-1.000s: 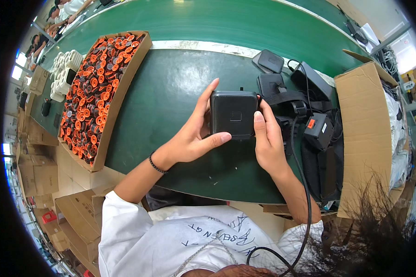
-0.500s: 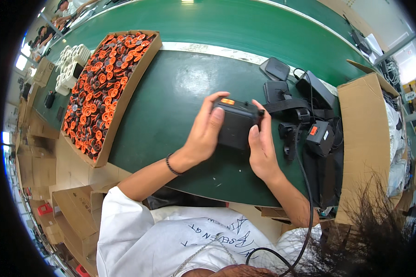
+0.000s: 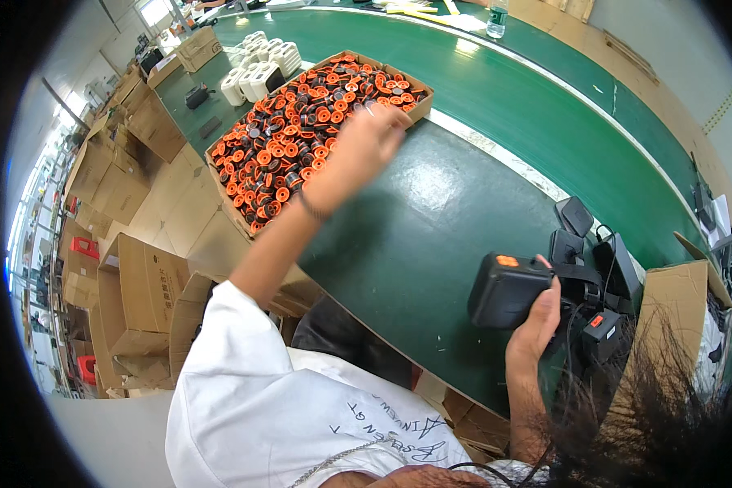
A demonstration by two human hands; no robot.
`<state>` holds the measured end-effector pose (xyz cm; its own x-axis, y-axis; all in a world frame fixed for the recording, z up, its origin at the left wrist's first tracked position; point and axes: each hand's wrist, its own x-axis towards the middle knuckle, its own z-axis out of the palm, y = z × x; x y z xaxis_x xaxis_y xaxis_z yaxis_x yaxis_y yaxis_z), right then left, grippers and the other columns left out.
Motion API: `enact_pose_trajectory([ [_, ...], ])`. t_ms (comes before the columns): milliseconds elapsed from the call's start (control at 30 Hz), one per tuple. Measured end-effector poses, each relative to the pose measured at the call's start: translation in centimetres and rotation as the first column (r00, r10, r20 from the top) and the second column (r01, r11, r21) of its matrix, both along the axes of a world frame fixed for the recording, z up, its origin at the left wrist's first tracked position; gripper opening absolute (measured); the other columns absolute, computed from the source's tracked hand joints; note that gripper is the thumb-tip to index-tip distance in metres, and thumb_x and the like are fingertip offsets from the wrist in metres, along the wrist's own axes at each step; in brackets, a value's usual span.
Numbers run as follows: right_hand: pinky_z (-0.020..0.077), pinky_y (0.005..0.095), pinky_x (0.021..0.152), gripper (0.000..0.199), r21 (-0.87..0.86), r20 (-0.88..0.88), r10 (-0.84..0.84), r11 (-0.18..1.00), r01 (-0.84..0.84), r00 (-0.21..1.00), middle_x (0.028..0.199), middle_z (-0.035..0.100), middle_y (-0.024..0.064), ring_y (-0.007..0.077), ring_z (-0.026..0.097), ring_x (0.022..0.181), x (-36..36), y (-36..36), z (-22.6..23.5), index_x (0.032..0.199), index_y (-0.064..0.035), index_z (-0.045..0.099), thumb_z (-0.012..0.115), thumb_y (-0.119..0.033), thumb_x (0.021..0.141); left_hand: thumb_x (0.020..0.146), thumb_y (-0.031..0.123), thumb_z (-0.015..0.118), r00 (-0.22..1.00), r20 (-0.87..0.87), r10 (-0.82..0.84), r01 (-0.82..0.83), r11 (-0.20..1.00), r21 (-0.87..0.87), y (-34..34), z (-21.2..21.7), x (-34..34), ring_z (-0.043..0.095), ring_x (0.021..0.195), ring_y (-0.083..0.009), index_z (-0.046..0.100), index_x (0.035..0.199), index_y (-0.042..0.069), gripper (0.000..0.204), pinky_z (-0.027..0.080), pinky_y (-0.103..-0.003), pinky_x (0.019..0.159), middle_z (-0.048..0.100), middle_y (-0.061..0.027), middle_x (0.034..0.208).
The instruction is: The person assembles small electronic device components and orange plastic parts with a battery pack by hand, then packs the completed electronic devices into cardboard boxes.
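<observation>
My right hand (image 3: pixel 535 321) grips a black box-shaped device (image 3: pixel 508 293) by its right side, holding it above the green table. An orange patch shows at the device's top edge. My left hand (image 3: pixel 372 140) is raised over the right part of a shallow cardboard box (image 3: pixel 422 107) full of small round orange-and-black caps (image 3: pixel 281 150). Its fingers look bent but are smeared by motion. Whether they hold or touch a cap cannot be made out.
White plastic containers (image 3: pixel 260 80) stand behind the caps. To the right lie black devices (image 3: pixel 602 333) with straps and cables, beside an open carton (image 3: pixel 667 305). A green conveyor belt (image 3: pixel 545 130) runs beyond the table (image 3: pixel 398 268). A bottle (image 3: pixel 497 18) stands far back.
My left hand has let go of the black device and moved to the box of caps. The right hand alone now holds the device. The view has turned left.
</observation>
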<state>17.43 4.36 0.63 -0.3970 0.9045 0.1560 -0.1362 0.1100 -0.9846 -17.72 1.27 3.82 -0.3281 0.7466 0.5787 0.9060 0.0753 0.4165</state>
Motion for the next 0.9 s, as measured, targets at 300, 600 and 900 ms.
enact_pose_trajectory([
  [300,0.0467,0.0302,0.094,0.051,0.120,0.092,0.115,0.985,-0.126,0.989,0.115,0.062,0.0128,0.0166,0.058,0.104,-0.6,-1.0,-1.0,0.137,0.0071,0.047,0.046,-0.032,0.106,0.084,0.012,0.072,0.971,-0.233,-0.062,-0.040,0.913,-0.406,3.9,-2.1,-12.9,0.061,0.103,-0.0325,0.068,0.105,0.004,0.022,0.049,-0.043,0.092,0.064,-0.0146,0.101],
  [600,0.0511,0.0292,0.087,0.054,0.106,0.122,0.168,0.978,-0.181,0.978,0.108,0.066,0.0118,0.0153,0.062,0.097,-0.2,-0.6,-0.5,0.135,0.0021,0.053,0.069,-0.031,0.094,0.081,-0.004,0.070,0.750,0.163,-0.641,0.657,0.693,-0.299,-3.2,5.0,8.9,0.066,0.095,-0.0244,0.063,0.119,0.007,0.039,0.055,-0.035,0.082,0.061,-0.0087,0.107],
  [900,0.0520,0.0308,0.088,0.050,0.175,0.156,0.211,0.956,-0.237,0.965,0.105,0.069,0.0138,0.0190,0.066,0.096,-0.1,-0.9,-0.2,0.130,0.0019,0.057,0.073,-0.025,0.090,0.084,-0.002,0.073,0.472,0.529,-0.705,0.859,0.503,-0.097,-3.0,3.9,10.6,0.072,0.092,-0.0246,0.063,0.123,0.006,0.041,0.058,-0.035,0.085,0.072,-0.0095,0.112],
])
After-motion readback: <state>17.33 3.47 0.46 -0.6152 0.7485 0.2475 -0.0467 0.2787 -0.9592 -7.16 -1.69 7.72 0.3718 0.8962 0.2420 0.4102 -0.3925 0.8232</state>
